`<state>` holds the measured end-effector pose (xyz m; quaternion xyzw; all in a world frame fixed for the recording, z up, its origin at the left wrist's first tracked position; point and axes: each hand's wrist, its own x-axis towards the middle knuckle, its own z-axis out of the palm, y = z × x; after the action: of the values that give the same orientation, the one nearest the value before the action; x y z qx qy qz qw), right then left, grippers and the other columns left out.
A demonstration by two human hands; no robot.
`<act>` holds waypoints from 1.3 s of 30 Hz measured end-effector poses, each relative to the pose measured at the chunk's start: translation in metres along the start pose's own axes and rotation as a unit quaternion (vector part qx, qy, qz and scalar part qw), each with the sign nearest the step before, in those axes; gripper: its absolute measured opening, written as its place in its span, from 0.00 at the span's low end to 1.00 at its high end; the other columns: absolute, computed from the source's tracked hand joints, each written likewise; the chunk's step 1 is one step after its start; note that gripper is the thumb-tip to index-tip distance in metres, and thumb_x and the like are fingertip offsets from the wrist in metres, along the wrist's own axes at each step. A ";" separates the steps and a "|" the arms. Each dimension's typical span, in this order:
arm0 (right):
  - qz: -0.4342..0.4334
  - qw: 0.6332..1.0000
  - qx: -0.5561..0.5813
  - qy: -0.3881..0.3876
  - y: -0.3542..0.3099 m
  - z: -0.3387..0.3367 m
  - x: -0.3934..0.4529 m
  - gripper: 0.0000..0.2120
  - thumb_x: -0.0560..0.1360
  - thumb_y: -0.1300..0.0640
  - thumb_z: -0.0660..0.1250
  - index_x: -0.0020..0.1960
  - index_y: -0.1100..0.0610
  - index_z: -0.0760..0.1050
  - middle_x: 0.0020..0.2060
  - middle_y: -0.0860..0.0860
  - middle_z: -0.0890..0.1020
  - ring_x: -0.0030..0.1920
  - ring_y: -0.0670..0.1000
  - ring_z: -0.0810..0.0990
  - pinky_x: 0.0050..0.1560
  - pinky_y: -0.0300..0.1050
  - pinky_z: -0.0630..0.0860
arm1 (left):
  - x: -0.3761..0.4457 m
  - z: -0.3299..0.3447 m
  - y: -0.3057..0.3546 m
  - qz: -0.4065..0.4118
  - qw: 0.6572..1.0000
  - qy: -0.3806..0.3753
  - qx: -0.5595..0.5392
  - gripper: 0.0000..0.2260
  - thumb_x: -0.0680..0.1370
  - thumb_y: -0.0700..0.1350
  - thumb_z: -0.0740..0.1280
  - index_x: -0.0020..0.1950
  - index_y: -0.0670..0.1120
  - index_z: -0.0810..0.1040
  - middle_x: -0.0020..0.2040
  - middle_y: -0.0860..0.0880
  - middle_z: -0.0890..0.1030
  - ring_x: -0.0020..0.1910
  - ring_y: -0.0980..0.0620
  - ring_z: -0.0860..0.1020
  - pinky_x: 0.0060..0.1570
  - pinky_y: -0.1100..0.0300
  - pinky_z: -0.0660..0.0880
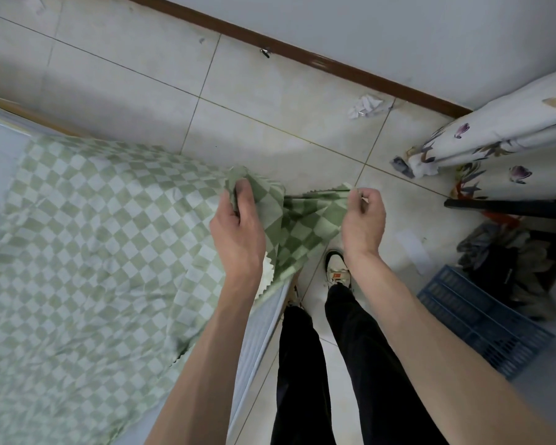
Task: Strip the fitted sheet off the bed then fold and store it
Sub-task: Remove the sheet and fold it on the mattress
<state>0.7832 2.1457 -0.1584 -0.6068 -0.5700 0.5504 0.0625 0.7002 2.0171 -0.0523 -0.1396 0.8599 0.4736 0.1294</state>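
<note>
The sheet (pixel 87 226) is found largely loosened: it lies rumpled across the mattress (pixel 0 149), and one corner has been lifted clear of the mattress edge. That corner's hem is pinched by the left hand (pixel 236 220) in a bunched grip and by the right hand (pixel 363 216) between thumb and fingers. Stripping is judged nearly complete; full removal, folding and storage remain outstanding. A crate (pixel 482 319) stands beyond the mattress foot, on the floor.
</note>
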 end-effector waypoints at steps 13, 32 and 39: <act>-0.088 0.978 0.188 -0.038 -0.085 -0.050 -0.084 0.05 0.83 0.57 0.63 0.54 0.47 0.75 0.41 0.45 0.82 0.41 0.46 0.79 0.43 0.41 0.77 | -0.022 -0.008 0.040 0.063 0.995 -0.075 0.017 0.25 0.81 0.60 0.63 0.29 0.53 0.59 0.25 0.56 0.61 0.26 0.56 0.60 0.25 0.60 0.59; 0.337 0.802 0.430 -0.242 -0.030 -0.063 -0.045 0.16 0.71 0.63 0.76 0.58 0.62 0.82 0.32 0.51 0.80 0.27 0.45 0.71 0.32 0.37 0.70 | -0.048 -0.001 0.017 0.046 0.987 -0.130 0.081 0.21 0.81 0.61 0.63 0.35 0.48 0.69 0.28 0.49 0.69 0.30 0.48 0.70 0.34 0.43 0.75; 0.110 0.967 0.147 -0.178 -0.026 -0.070 -0.056 0.05 0.71 0.56 0.79 0.45 0.55 0.85 0.41 0.50 0.87 0.41 0.48 0.86 0.43 0.37 0.80 | -0.050 0.015 0.000 0.079 0.978 -0.131 0.138 0.21 0.77 0.59 0.70 0.33 0.48 0.70 0.28 0.52 0.73 0.28 0.53 0.70 0.29 0.62 0.67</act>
<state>0.8326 2.1506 -0.0800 -0.5419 -0.4149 0.7308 -0.0122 0.7478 2.0363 -0.0421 0.0116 0.9010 0.3730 0.2213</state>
